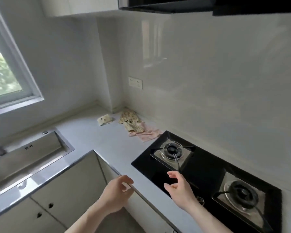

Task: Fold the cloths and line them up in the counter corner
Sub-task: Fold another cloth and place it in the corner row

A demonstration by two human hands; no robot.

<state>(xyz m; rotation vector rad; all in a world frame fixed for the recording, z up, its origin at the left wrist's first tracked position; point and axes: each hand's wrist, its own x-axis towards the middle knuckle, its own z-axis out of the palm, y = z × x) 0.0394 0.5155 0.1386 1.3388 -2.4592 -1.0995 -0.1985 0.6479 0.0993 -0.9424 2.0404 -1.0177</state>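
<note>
In the far corner of the grey counter point(107, 145) lies a small folded cream cloth with dark spots point(105, 119). To its right a yellow checked cloth point(130, 120) lies crumpled against the wall, partly on top of a pink cloth point(149, 134) that reaches the hob's corner. My left hand point(116, 193) hovers over the counter's front edge with loosely curled fingers and holds nothing. My right hand point(178, 186) hovers above the hob's near edge, fingers relaxed and empty. Both hands are well short of the cloths.
A black two-burner gas hob point(207, 172) fills the counter's right side. A steel sink point(29, 157) is set in on the left under a window. A socket point(135, 82) sits on the wall above the corner, and an extractor hood point(191, 4) hangs overhead.
</note>
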